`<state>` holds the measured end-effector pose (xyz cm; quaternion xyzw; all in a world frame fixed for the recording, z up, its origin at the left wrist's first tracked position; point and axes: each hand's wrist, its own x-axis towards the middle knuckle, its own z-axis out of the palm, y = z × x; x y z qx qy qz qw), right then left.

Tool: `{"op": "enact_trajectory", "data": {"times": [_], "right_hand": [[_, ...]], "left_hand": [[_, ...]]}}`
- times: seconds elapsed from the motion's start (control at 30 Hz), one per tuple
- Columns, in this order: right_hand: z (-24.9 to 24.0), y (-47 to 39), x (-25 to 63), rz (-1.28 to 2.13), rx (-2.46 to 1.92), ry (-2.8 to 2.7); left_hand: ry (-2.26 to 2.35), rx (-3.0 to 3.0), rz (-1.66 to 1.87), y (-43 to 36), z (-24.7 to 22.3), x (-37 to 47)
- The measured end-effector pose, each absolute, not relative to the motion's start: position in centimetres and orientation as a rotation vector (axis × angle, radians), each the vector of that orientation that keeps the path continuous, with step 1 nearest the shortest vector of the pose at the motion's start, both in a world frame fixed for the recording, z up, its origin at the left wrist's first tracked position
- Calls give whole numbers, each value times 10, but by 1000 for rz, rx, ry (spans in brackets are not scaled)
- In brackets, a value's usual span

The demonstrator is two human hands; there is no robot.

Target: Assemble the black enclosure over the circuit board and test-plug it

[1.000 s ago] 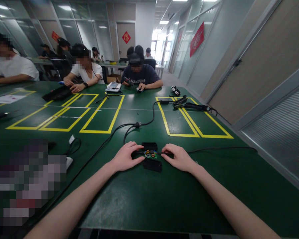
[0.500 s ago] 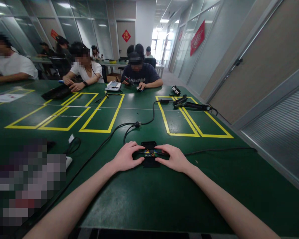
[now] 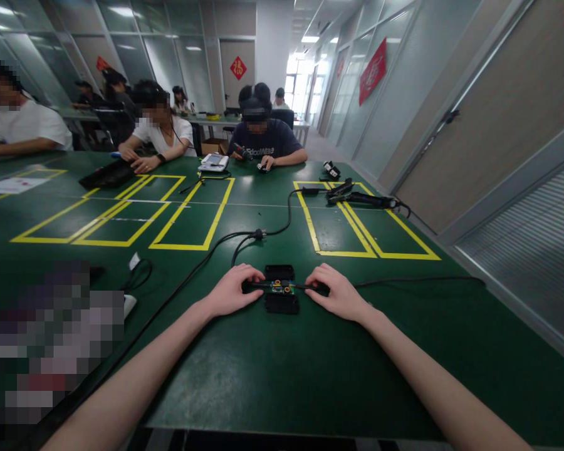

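A small circuit board (image 3: 282, 287) with two copper-coloured rings sits between two black case halves on the green table. The far half (image 3: 279, 272) lies just beyond the board, and the near half (image 3: 282, 304) just on this side of it. From each side of the board runs a black cable. My left hand (image 3: 232, 290) pinches the cable at the board's left. On the other side, my right hand (image 3: 336, 292) has its thumb and fingers closed round the right-hand cable, a little away from the board.
Beyond the board, a black cable with a plug (image 3: 259, 234) crosses the green table (image 3: 216, 382). Yellow tape frames, a black tool (image 3: 366, 200) and a white device (image 3: 214, 163) lie further off. People sit across the table. A blurred-out area fills the left front.
Both hands have moved outward from the case halves onto the cables. The near and far halves now show fully, lying apart on either side of the board.
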<state>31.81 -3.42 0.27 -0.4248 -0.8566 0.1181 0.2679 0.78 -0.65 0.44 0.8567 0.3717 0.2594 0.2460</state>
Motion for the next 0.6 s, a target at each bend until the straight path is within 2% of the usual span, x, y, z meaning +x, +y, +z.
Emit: {"op": "enact_trajectory", "data": {"times": [0.6], "right_hand": [[0,-38,321,291,-1209,-2331]], "left_hand": [[1013,2361,601,-7,14,6]]}}
